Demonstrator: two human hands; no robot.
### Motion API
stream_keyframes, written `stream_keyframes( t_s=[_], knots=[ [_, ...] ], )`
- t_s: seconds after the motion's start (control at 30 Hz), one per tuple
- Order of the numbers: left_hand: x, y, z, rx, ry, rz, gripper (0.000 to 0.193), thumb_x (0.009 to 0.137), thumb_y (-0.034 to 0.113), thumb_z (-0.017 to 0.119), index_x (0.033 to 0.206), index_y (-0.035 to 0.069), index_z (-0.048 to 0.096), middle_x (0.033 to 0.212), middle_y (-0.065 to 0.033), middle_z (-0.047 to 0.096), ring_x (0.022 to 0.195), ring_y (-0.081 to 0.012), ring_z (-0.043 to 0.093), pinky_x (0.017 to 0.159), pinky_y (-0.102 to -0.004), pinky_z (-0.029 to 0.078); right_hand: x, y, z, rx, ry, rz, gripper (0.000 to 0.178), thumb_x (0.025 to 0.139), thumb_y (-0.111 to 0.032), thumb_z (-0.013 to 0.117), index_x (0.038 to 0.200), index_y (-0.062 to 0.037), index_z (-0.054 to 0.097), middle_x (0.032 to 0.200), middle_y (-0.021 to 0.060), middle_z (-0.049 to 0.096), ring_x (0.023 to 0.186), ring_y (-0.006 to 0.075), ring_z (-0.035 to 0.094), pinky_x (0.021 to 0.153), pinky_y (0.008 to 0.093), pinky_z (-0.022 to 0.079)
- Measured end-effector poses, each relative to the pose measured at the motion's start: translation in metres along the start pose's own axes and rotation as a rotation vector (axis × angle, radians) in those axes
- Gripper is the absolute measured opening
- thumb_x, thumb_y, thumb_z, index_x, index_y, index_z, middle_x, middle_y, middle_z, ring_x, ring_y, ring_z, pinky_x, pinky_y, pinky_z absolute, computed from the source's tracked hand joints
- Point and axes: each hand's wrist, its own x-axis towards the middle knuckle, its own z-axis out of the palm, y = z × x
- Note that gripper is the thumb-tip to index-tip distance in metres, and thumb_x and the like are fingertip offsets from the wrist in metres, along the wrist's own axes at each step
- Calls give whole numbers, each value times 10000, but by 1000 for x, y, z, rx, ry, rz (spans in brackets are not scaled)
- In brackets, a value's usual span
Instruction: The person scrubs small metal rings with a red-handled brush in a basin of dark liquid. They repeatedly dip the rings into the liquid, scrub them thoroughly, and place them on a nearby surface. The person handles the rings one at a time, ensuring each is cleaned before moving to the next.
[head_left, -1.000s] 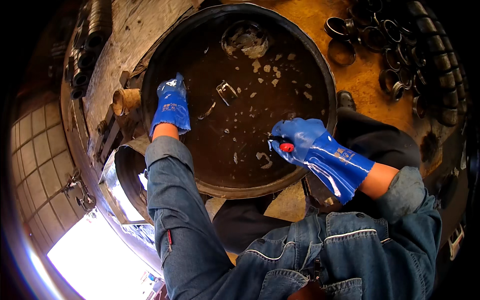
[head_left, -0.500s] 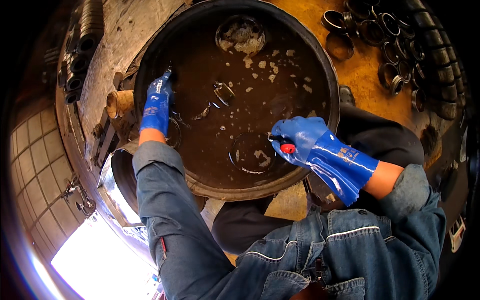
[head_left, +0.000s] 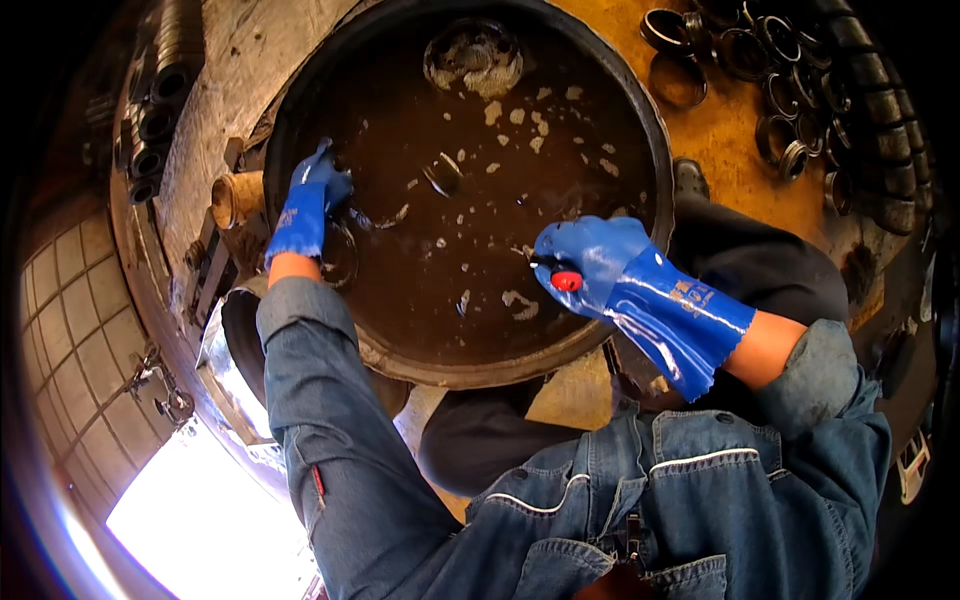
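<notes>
My left hand (head_left: 316, 192), in a wet blue rubber glove, is over the left side of a wide round tub (head_left: 662, 140) of murky brown liquid. Its fingers and thumb are apart, and I see nothing between them. A thin ring (head_left: 352, 262) shows faintly in the liquid beside that wrist. On the right, my right hand (head_left: 592, 262), gloved alike, is closed round a tool with a red and black handle (head_left: 566, 281); the fist hides most of it, so its kind is unclear. A shiny curved metal piece (head_left: 443, 177) shows at the liquid's surface between my hands.
Foam patches float toward the far side, near a round foamy lump (head_left: 474, 60). Several dark metal rings (head_left: 742, 54) lie on the yellowish surface at right, beside a stacked row (head_left: 884, 130). Left of the tub are a rusty cylinder (head_left: 237, 199) and stacked tubular parts (head_left: 158, 120).
My left hand has drawn slightly nearer and its fingers have changed position. My right hand has shifted slightly up and left with the tool. The ring outline near it no longer shows.
</notes>
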Motion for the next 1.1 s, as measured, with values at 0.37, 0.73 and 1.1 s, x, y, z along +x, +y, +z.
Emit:
stream_keyframes(
  t_s=[0.37,0.73,1.1],
  knots=[
    [-88,-18,-11,-444,194,114,562,952,171,623,1488,14,554,1325,-205,711,1172,-259,700,1018,-342,527,-4,1,-3,-75,-30,-5,181,845,-332,777,939,-178,791,876,74,784,844,324,769,800,447,579],
    [-181,50,48,-541,258,3,577,946,209,684,1495,84,559,1375,-204,685,1249,-324,679,1085,-359,511,0,-9,-23,-108,-164,96,228,922,-349,693,1011,-182,821,955,70,803,912,320,778,837,461,590],
    [-146,102,33,15,360,168,644,878,299,729,1478,124,572,1345,-181,682,1237,-366,657,1074,-437,521,-5,-7,-32,-121,-174,105,254,932,-380,703,1065,-194,815,1029,77,802,1007,315,768,891,450,588]
  ],
)
